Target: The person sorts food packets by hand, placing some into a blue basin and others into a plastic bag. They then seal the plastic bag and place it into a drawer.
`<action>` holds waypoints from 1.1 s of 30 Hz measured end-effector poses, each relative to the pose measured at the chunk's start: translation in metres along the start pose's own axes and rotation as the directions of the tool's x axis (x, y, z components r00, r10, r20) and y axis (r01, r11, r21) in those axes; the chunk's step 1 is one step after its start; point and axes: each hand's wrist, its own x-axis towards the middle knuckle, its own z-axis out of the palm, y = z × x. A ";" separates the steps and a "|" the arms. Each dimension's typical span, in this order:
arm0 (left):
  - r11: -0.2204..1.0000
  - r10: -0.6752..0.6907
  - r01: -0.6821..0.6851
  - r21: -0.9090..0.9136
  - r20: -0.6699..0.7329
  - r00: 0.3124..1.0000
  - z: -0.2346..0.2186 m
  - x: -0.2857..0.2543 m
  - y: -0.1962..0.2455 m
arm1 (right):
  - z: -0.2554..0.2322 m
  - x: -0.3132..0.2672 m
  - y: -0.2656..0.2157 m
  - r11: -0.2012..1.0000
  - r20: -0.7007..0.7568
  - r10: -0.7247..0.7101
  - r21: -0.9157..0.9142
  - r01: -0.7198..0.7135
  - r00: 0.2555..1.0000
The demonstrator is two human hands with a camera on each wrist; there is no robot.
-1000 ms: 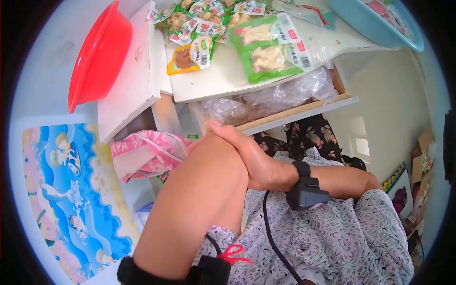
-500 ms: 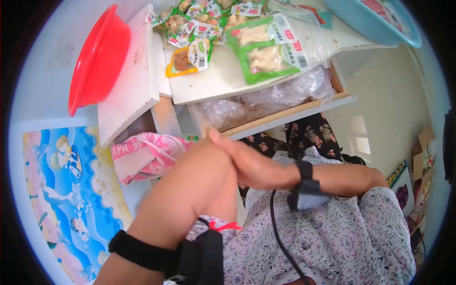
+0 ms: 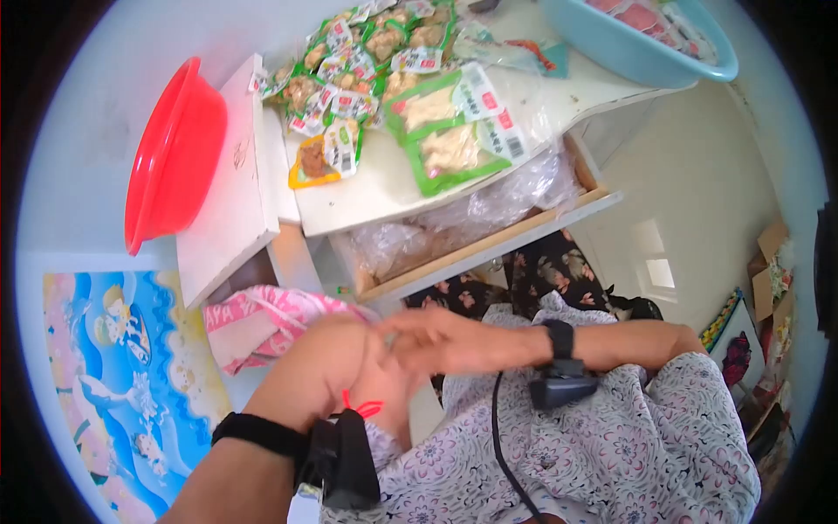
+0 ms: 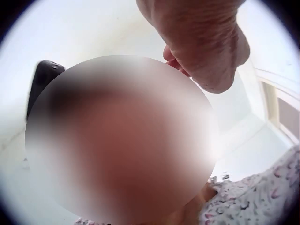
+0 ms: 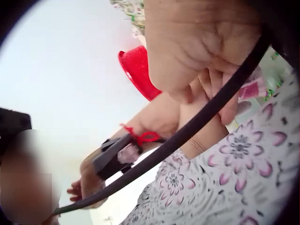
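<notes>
My left arm is bent, with its elbow (image 3: 336, 336) pointing toward the table and a strapped camera and red string at the wrist. Only the wrist end of that arm shows in the head view. The left hand (image 5: 87, 185), held up toward my head, has loosely bent fingers around nothing; its heel fills the top of the left wrist view. Across my body, my right hand (image 3: 436, 339) reaches the bent arm just below the elbow, its fingers loose and blurred. In the right wrist view its fingers (image 5: 212, 82) hang over the left arm.
Several snack packets (image 3: 345, 87) and larger green packets (image 3: 449, 148) lie on the white table (image 3: 349, 205). Below is an open drawer (image 3: 497, 247) with clear plastic. A red basin (image 3: 175, 157), a blue basin (image 3: 611, 52) and a pink towel (image 3: 262, 319) stand around. A black cable (image 3: 496, 445) hangs from the right wrist.
The head view has shifted, so the table sits lower. My left elbow has dropped and drawn back toward me. The right hand has loosened from its earlier grip on the elbow.
</notes>
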 end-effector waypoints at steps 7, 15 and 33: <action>0.832 -0.320 0.085 0.549 0.348 0.881 -0.049 -0.109 -0.042 | -0.044 -0.043 -0.095 0.730 -0.437 -0.653 -0.582 0.359 0.618; 0.298 -0.951 0.410 0.862 0.228 0.211 -0.010 -0.280 -0.049 | -0.151 -0.077 -0.149 0.210 -0.413 -0.843 -0.843 -0.496 0.344; -0.009 -0.963 0.721 0.692 -0.201 0.181 -0.013 -0.286 -0.023 | -0.067 0.021 -0.248 -0.225 0.189 -0.721 -0.974 0.033 0.666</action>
